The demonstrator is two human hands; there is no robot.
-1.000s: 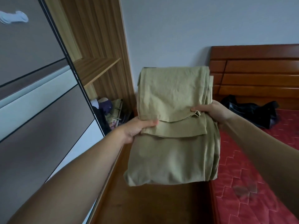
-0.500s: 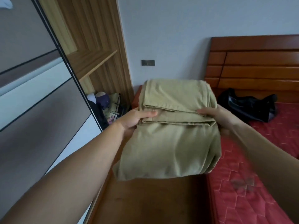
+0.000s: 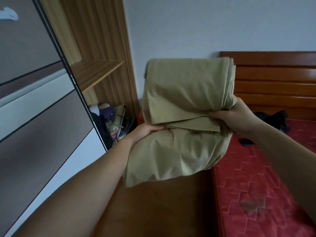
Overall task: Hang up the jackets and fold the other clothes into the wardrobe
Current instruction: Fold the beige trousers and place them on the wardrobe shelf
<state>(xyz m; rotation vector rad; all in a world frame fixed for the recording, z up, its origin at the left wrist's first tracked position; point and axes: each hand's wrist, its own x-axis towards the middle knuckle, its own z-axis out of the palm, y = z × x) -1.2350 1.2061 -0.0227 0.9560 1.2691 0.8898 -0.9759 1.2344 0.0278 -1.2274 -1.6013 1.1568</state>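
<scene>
A folded olive-green garment (image 3: 184, 103) hangs in the air between my two hands, its lower half sagging. My left hand (image 3: 145, 132) grips its left edge with the thumb on top. On the right side my right hand (image 3: 234, 115) grips the fold, fingers curled over the cloth. The open wardrobe (image 3: 95, 71) stands to the left, with a bare wooden shelf (image 3: 95, 72) and a heap of clothes (image 3: 111, 120) in the compartment below. A dark garment (image 3: 271, 118) lies on the bed by the headboard.
A sliding wardrobe door (image 3: 34, 108) in grey and white panels fills the left. Below the garment is a brown wooden bed frame board (image 3: 162, 202). The red quilted mattress (image 3: 256, 177) has a small dark object (image 3: 246, 141) on it. The wooden headboard (image 3: 273, 79) stands behind.
Both hands have raised the folded garment and tipped its top half upright again. The view has swung slightly left toward the wardrobe.
</scene>
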